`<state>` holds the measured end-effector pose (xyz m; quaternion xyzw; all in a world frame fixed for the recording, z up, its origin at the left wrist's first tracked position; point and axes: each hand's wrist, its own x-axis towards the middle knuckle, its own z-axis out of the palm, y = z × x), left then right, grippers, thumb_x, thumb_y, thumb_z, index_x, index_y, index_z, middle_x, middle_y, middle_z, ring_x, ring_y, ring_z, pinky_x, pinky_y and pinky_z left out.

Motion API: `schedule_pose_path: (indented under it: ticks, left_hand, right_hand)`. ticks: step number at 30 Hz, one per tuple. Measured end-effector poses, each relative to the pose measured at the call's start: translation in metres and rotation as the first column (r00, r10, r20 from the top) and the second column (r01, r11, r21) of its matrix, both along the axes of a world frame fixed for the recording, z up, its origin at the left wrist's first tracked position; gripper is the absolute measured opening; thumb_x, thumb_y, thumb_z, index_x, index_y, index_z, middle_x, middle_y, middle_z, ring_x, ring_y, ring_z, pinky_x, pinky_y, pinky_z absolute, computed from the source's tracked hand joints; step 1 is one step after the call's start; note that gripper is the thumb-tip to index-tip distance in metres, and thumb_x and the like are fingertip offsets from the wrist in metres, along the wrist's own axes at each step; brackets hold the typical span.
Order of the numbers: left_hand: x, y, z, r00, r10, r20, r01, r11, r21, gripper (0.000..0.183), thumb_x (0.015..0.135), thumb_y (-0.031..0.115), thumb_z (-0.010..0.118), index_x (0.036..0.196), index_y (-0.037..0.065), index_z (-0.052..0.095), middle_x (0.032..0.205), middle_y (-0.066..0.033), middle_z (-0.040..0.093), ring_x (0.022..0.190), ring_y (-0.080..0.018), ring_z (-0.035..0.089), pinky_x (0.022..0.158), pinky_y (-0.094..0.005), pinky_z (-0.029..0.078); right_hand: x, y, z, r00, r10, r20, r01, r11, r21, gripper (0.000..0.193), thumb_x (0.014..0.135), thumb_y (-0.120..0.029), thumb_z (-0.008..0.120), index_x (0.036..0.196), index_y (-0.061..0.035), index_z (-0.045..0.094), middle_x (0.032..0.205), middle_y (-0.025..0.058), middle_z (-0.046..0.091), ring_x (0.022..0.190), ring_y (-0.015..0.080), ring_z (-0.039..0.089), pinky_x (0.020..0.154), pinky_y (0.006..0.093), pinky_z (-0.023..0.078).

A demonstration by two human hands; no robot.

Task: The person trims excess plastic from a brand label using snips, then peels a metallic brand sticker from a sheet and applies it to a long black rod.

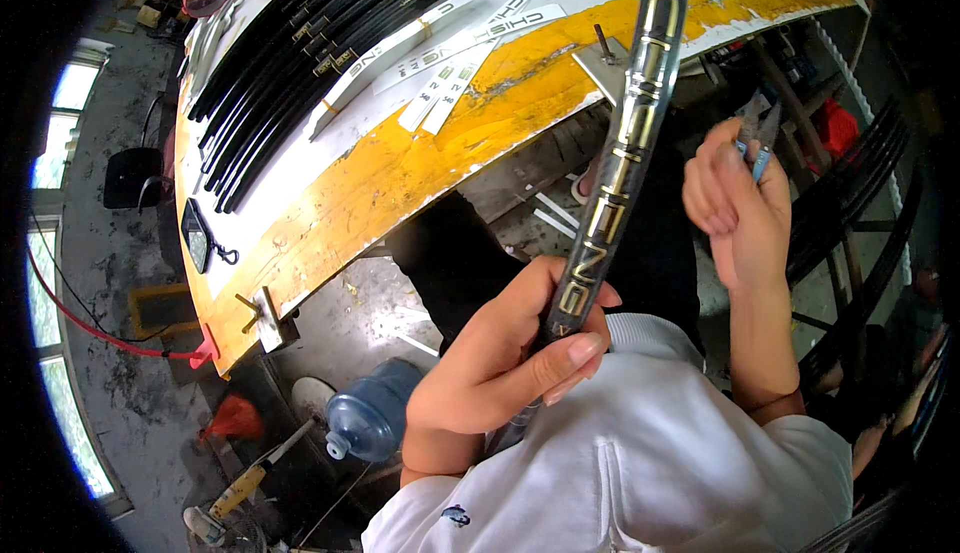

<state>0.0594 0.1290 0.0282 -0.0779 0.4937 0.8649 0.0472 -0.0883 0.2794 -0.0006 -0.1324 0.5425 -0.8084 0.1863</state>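
A glossy black tube [640,103] with gold lettering runs from the top of the view down to my lap. My left hand [510,353] is wrapped round its lower part, thumb across the front. Off to the right, apart from the tube, my right hand [735,193] is closed on a small metal snips-like tool [757,138] with light-blue parts; its two prongs point up. Several similar black tubes [290,83] lie side by side on the workbench [350,178]. White printed strips [440,88] rest beside them, some held in a bundle by a rubber band.
A clamp [262,321] grips the bench's near left corner, and a bolt [603,43] stands at its front edge. A black object with a clip [198,233] lies at the left end. Below are a blue water jug [375,408] and a yellow-handled tool [237,490]. Black lengths [870,173] hang at right.
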Motion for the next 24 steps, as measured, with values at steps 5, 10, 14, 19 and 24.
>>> schedule_pose_path:
  ticks: [5, 10, 14, 19, 24]
  left_hand:
    - [-0.002, 0.010, 0.006, 0.997, 0.060, 0.057, -0.056, 0.996, -0.073, 0.028, 0.082, 0.009, 0.053, 0.103, -0.007, 0.041, 0.065, -0.0089, 0.048, 0.048, -0.0068, 0.036, 0.043, -0.0197, 0.027]
    - [-0.001, 0.014, 0.010, 0.996, 0.048, 0.079, -0.034, 0.986, -0.165, 0.029, 0.084, 0.012, 0.054, 0.103, -0.006, 0.041, 0.068, -0.0083, 0.049, 0.053, -0.0072, 0.040, 0.046, -0.0196, 0.030]
    - [0.008, 0.006, 0.002, 0.978, -0.082, 0.192, 0.134, 0.952, -0.277, 0.027, 0.086, 0.016, 0.055, 0.102, -0.002, 0.043, 0.072, -0.0054, 0.050, 0.057, -0.0084, 0.046, 0.050, -0.0198, 0.035]
    - [0.013, 0.014, -0.002, 0.997, -0.014, 0.081, 0.063, 0.762, -0.644, 0.025, 0.085, 0.013, 0.058, 0.101, -0.002, 0.045, 0.075, -0.0101, 0.053, 0.059, -0.0178, 0.052, 0.054, -0.0264, 0.040]
    - [0.011, 0.016, -0.013, 0.995, 0.002, -0.102, -0.073, 0.716, -0.694, 0.028, 0.084, 0.009, 0.058, 0.103, -0.004, 0.042, 0.073, -0.0156, 0.054, 0.059, -0.0272, 0.056, 0.053, -0.0303, 0.043]
  right_hand:
    - [0.024, -0.023, 0.026, 0.974, 0.211, -0.085, -0.211, 0.977, 0.014, 0.040, 0.079, -0.024, 0.060, 0.105, 0.0040, 0.049, 0.063, 0.0014, 0.051, 0.057, 0.0062, 0.045, 0.050, 0.0183, 0.034]
    - [0.023, -0.033, 0.040, 0.974, 0.178, -0.140, -0.151, 0.972, 0.182, 0.029, 0.077, -0.018, 0.059, 0.096, 0.0038, 0.055, 0.083, 0.0077, 0.059, 0.077, 0.0115, 0.054, 0.067, 0.0218, 0.042]
    - [0.007, -0.035, 0.044, 0.959, 0.042, -0.281, 0.011, 0.983, 0.183, 0.019, 0.078, -0.013, 0.058, 0.090, 0.0018, 0.057, 0.082, 0.0049, 0.057, 0.069, 0.0089, 0.052, 0.062, 0.0209, 0.041]
    - [0.027, -0.038, 0.036, 0.989, 0.029, -0.142, -0.013, 0.993, 0.114, 0.024, 0.069, -0.004, 0.065, 0.091, -0.0013, 0.054, 0.084, 0.0022, 0.054, 0.068, 0.0053, 0.047, 0.059, 0.0192, 0.038]
    - [0.052, -0.030, 0.028, 0.992, 0.114, -0.047, -0.101, 0.972, 0.212, 0.035, 0.061, -0.003, 0.072, 0.090, -0.0012, 0.054, 0.084, 0.0021, 0.054, 0.068, 0.0044, 0.047, 0.059, 0.0188, 0.038]
